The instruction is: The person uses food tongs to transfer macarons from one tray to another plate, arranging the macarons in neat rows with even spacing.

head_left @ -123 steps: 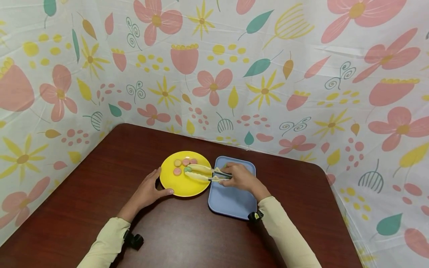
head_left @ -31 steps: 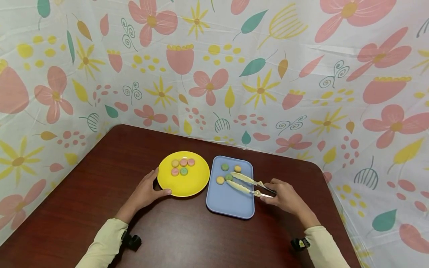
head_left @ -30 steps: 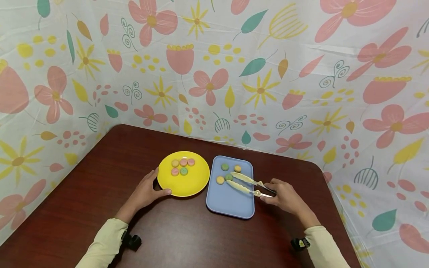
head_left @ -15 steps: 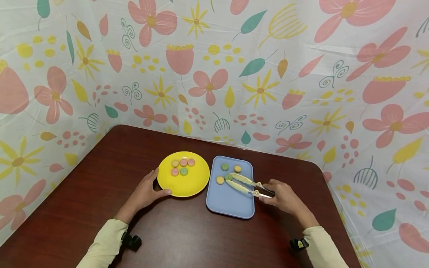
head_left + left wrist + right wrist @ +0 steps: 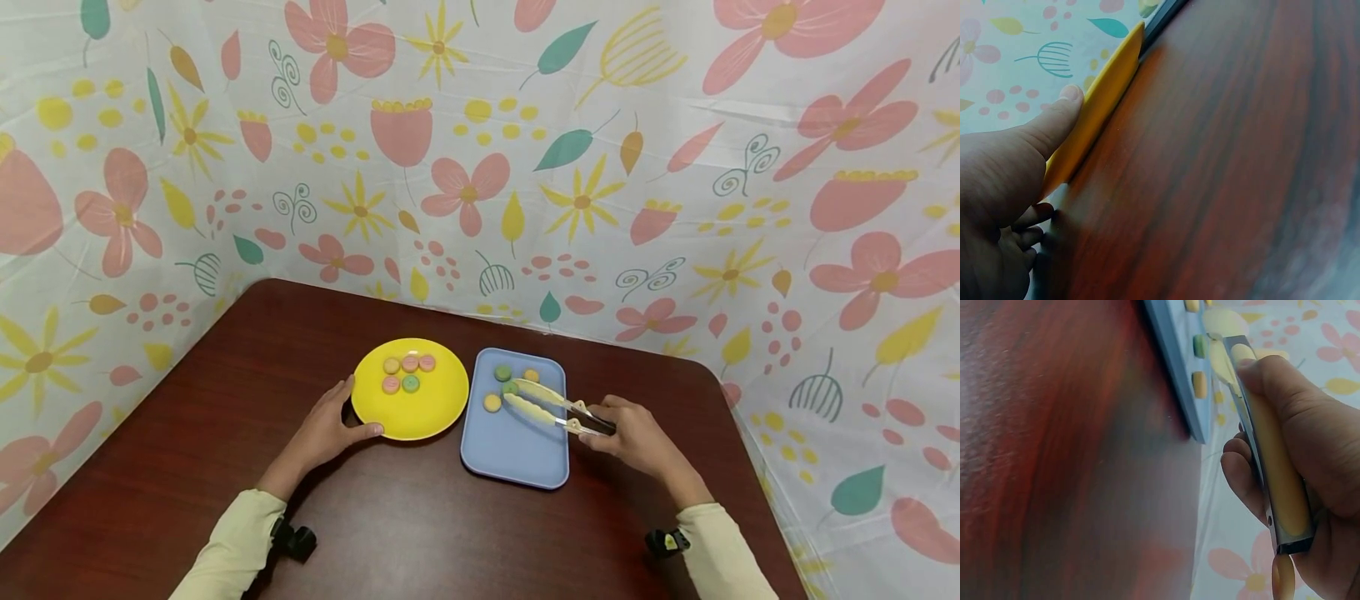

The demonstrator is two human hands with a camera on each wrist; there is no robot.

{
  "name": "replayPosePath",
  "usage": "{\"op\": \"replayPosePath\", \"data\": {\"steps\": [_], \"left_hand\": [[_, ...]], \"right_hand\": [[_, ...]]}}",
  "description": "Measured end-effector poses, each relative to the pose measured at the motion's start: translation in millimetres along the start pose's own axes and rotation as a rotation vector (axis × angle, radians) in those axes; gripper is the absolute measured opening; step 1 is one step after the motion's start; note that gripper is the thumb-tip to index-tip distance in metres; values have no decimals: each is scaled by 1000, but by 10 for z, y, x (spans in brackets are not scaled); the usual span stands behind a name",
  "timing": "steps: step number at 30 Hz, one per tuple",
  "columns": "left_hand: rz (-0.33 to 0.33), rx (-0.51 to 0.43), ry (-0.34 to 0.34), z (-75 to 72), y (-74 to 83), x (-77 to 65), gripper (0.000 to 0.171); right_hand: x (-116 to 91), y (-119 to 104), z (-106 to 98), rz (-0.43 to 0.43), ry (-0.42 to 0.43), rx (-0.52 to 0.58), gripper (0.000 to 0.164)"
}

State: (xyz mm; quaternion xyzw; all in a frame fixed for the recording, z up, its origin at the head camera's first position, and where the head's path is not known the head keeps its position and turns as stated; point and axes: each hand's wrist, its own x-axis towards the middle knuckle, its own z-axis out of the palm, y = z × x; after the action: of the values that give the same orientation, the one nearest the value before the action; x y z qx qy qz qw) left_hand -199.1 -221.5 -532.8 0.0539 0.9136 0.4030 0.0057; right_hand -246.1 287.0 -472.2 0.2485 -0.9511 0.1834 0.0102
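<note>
My left hand holds the near-left rim of a yellow plate, its thumb and fingers spread around the edge. On the plate lie a yellow macaron, a green macaron and several pink macarons. My right hand grips metal-handled tongs with cream scalloped tips, reaching over the blue tray. Between the tong tips sits one green macaron. Another green macaron and two yellow macarons lie around it. In the right wrist view, my thumb presses the tongs' handle.
Plate and tray stand side by side on a dark brown table. A flowered white curtain rises behind the table and along its sides. Black wrist cameras are strapped to both sleeves.
Four seconds ago the tongs were over the plate at its green macaron. Now they are over the tray. In the last half second, tongs and tray's green macaron shifted slightly away together. Left hand stays.
</note>
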Motion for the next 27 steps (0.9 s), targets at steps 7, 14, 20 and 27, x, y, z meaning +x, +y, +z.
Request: {"op": "replayPosePath", "data": {"steps": [7,14,20,27], "left_hand": [[6,1,6,1,-14,6,115],[3,-3,3,4,-17,2,116],[3,0,6,4,-14,3,116],[10,1,6,2,-15,6,116]], "right_hand": [[73,-51,-28,-40,28,15,50],[185,-164,-40,-73,30,24,48],[309,-276,-51,-116,38,43,46],[453,-407,-19,-147,26,50,49]]}}
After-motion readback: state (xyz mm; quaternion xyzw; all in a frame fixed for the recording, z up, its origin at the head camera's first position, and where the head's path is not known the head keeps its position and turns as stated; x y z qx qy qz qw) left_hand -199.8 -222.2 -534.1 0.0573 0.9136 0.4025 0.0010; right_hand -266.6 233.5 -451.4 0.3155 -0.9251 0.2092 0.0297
